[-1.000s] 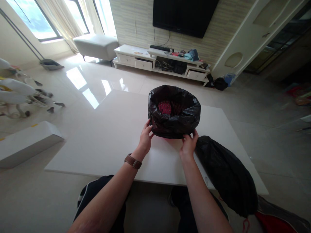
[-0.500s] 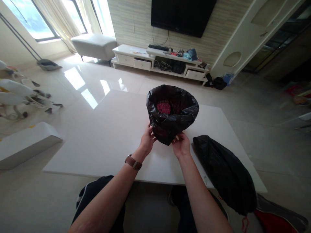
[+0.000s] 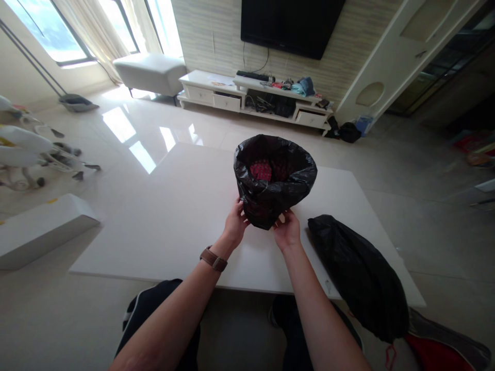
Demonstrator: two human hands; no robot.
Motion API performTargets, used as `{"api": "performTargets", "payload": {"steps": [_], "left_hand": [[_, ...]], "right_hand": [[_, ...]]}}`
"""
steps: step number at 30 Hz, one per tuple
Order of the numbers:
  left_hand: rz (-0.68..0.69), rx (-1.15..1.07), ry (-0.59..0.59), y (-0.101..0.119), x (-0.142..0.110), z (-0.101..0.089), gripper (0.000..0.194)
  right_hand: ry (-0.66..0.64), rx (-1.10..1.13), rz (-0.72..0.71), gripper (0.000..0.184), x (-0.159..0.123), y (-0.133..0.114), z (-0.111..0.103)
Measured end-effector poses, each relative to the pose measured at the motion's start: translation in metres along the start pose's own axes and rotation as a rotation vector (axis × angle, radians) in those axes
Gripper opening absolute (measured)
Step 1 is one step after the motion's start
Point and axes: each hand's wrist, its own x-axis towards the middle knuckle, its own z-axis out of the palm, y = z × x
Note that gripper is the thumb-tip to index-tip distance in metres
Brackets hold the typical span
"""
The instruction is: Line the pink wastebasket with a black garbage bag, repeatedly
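Note:
Between my hands is a black plastic bag, its wide mouth facing up and towards me. Inside it shows a red patterned cloth-like item; the rest of the contents is dark. My left hand grips the bag low on its left side, with the fingertips partly behind it. Low on the right, my right hand holds the bag, its fingers curled under and partly hidden. The bag is over the white table; whether its bottom touches the top, I cannot tell.
A long, full black bag lies over the table's right front edge, by a red and grey item below. On the floor at left is a white box. A low TV cabinet stands against the far wall.
Almost nothing differs. The bag's lower tip has risen very slightly, and my right hand has shifted a touch left and up with it.

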Motion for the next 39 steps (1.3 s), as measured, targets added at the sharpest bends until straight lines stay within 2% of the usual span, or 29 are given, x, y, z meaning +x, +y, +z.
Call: {"api": "performTargets", "payload": {"steps": [4,6,12,16,18,26,32,35,39], "left_hand": [[-0.006,-0.002,0.008,-0.0005,-0.0002,0.0000,0.026],[-0.012,-0.005,0.013,-0.0015,0.0002,-0.0005,0.028],[0.001,0.003,0.002,-0.0021,0.0011,-0.0015,0.040],[0.012,-0.002,0.031,0.0000,0.0003,0.0000,0.061],[0.013,-0.020,0.057,0.0001,0.0004,0.0002,0.065],[0.023,-0.033,0.067,-0.0031,0.0037,-0.0012,0.044],[0.048,-0.024,0.069,-0.0029,0.0046,-0.0011,0.049],[0.055,-0.014,0.060,-0.0032,0.0055,-0.0015,0.050],[0.070,-0.004,0.076,-0.0029,0.0061,-0.0008,0.049]], "right_hand": [[0.017,-0.012,0.059,0.020,-0.0007,0.0036,0.0011],[0.021,-0.025,0.064,0.018,-0.0014,0.0051,0.0019],[0.023,-0.012,-0.010,0.031,-0.0028,0.0041,0.0027],[0.001,-0.033,-0.038,0.032,-0.0036,0.0034,0.0031],[-0.010,-0.040,-0.040,0.032,-0.0039,0.0036,0.0034],[-0.017,-0.062,-0.022,0.031,-0.0022,0.0041,0.0007],[-0.144,-0.186,-0.200,0.044,-0.0009,0.0085,-0.0020],[-0.194,-0.228,-0.177,0.047,-0.0024,0.0093,-0.0023],[-0.180,-0.234,-0.165,0.047,-0.0018,0.0094,-0.0032]]}}
